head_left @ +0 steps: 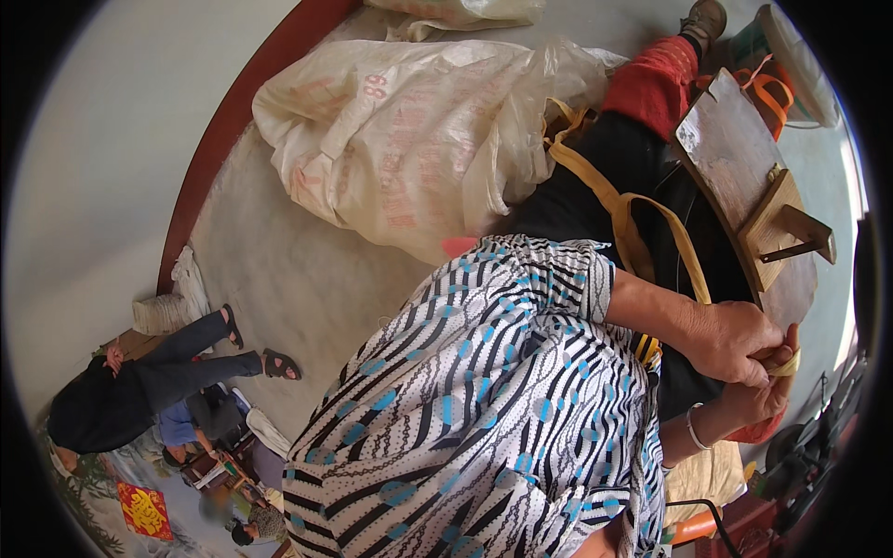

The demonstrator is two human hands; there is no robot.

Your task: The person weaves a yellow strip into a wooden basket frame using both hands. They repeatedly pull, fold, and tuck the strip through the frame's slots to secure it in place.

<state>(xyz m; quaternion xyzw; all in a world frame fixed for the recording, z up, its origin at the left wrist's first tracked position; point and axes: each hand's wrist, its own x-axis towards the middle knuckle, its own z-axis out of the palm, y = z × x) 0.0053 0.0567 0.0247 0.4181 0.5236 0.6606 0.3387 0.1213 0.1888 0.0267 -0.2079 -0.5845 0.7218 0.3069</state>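
Patterned fabric [484, 409], black and white stripes with blue dots, fills the lower middle of the view and covers the person's body and upper arm. From its sleeve the left hand [739, 339] reaches toward the right edge, and the right hand [758, 395], with a pale bangle [691, 430] at the wrist, lies just below it. Both hands meet on a yellow strap [642, 237]: the fingers [779, 352] of the left hand are curled tight over its end, and those of the right hand close on the same end from beneath, thumb raised beside it. From the fingers the strap runs up and away in a long loop across black cloth [595, 186] on the lap, toward the sacks.

Just above the fingers stands a small wooden bench [721, 153] with a worn top, carrying a wooden block [777, 223] with a metal rod through it. Far above and left of the fingers lies a large white woven sack [391, 130], bulging full, its contents hidden, with a clear plastic bag [549, 102] bunched against it. Another sack [456, 11] shows at the top edge. Beyond the bench sits a pale bucket [791, 65] with an orange handle; what it holds cannot be made out.

Well to the left of the fingers, another person [139, 381] in dark clothes and sandals sits on the concrete floor [279, 270].
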